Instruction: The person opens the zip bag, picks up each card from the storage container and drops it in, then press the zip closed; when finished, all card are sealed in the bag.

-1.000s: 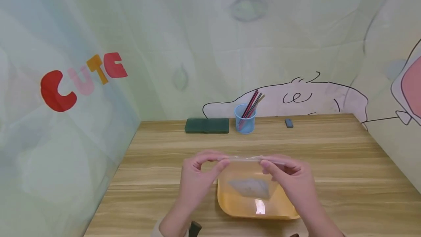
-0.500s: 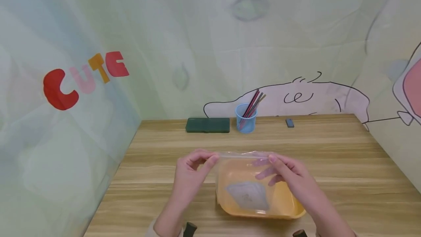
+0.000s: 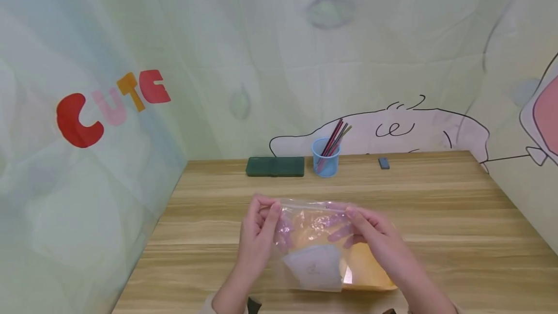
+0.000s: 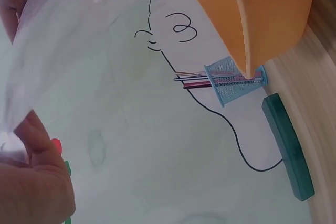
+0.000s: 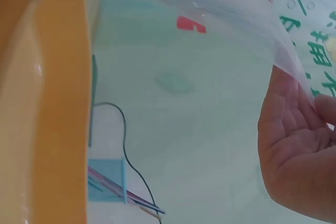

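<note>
A clear zip bag [image 3: 311, 219] hangs in front of me, its zip edge at the top. Low inside it, a whitish flat piece [image 3: 316, 268] shows through the plastic; its kind is unclear. My left hand [image 3: 257, 236] pinches the bag's top left corner between thumb and fingers. At the top right, my right hand [image 3: 381, 239] pinches the zip edge, with other fingers seen through the plastic behind. An orange-yellow plastic basin [image 3: 368, 265] stands on the table behind and below the bag, partly covered by it. Both wrist views catch the bag [image 4: 58, 51] only as a blurred sheet.
Along the back of the wooden table [image 3: 209, 207] lie a dark green case [image 3: 275, 166] and a small blue-grey block [image 3: 383, 163]. Between them stands a blue mesh cup [image 3: 324, 164] with several pencils. Printed cloth walls [image 3: 209, 62] rise behind and at the sides.
The hands moved apart, then shifted slightly left. The bag is now spread wider and sits lower and further left, with its whitish content nearer the basin's left front.
</note>
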### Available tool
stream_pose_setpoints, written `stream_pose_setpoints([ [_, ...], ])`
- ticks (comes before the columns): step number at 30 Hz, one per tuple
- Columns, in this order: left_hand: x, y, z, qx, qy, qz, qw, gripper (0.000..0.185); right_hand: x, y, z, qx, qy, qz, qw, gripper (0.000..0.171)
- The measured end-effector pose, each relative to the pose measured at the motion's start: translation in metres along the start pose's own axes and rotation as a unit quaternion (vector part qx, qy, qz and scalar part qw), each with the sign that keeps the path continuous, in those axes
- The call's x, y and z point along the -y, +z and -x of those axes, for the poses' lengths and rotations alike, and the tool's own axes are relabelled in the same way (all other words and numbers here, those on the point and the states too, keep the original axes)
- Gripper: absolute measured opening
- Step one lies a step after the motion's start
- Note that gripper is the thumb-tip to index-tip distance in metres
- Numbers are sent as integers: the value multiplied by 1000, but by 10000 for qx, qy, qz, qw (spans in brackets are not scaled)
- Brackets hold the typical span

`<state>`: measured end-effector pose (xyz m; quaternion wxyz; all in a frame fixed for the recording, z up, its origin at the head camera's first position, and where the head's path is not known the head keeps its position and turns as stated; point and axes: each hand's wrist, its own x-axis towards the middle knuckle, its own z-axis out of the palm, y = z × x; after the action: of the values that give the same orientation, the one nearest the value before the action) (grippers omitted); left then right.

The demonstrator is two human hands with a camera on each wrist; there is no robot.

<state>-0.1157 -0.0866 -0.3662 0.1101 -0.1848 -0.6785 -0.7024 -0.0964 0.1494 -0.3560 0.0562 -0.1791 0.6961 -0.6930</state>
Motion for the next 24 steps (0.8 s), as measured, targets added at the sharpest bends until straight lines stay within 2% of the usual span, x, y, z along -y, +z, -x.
stream_pose_setpoints([
  [3, 1, -4, -1, -196, -271, 19, 9994, 16, -6, 10, -1, 96, 270, -19, 9996, 45],
  [6, 3, -13, -4, -477, -499, -5, 9976, 19, -16, 22, -3, 317, 554, 174, 9978, 41],
  [9, 7, -29, -8, -880, -593, -296, 9939, 21, -28, 33, -3, 656, 789, 463, 9936, 35],
  [13, 14, -54, -15, -1334, -686, -482, 9875, 27, -43, 47, 0, 900, 962, 819, 9879, 42],
  [19, 29, -86, -21, -1802, -1251, -659, 9734, 29, -61, 68, 2, 545, 94, 1011, 9933, 60],
  [22, 40, -96, -22, -1932, -1557, -721, 9661, 27, -71, 78, 2, 484, -546, 1307, 9887, 49],
  [24, 49, -101, -22, -1974, -1748, -817, 9612, 27, -78, 84, 2, 446, -1062, 1695, 9788, 34],
])
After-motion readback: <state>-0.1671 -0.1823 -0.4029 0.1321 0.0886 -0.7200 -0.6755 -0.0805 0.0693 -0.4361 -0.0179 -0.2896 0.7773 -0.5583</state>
